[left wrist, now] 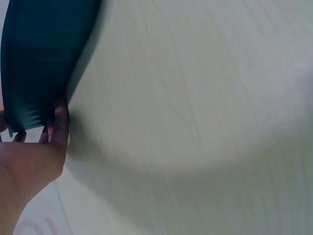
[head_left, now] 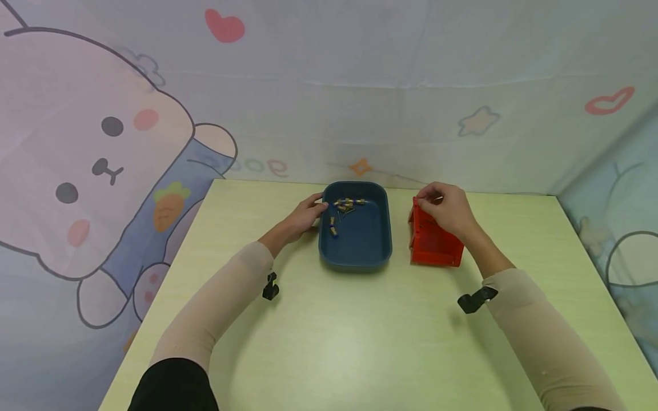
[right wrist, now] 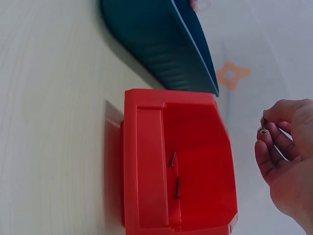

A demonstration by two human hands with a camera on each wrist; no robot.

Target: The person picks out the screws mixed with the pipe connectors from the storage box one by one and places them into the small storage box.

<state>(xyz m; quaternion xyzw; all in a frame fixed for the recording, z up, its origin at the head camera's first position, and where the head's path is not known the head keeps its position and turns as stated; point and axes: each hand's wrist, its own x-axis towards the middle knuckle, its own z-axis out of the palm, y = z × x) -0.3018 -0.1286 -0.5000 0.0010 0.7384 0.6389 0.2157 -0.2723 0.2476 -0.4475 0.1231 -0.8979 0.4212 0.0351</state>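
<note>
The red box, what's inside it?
Inside the red plastic bin, the right wrist view shows two small dark screws lying on its floor. The right hand beside it pinches another screw. In the head view that hand covers the bin's inside.

Small screw (right wrist: 263, 128) pinched above red bin (right wrist: 195, 147); prob. upright.

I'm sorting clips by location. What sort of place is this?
Likely a staged indoor tabletop booth, not a workshop: a cartoon-printed cloth backdrop surrounds a pale table holding only a blue tray and red bin.
</note>
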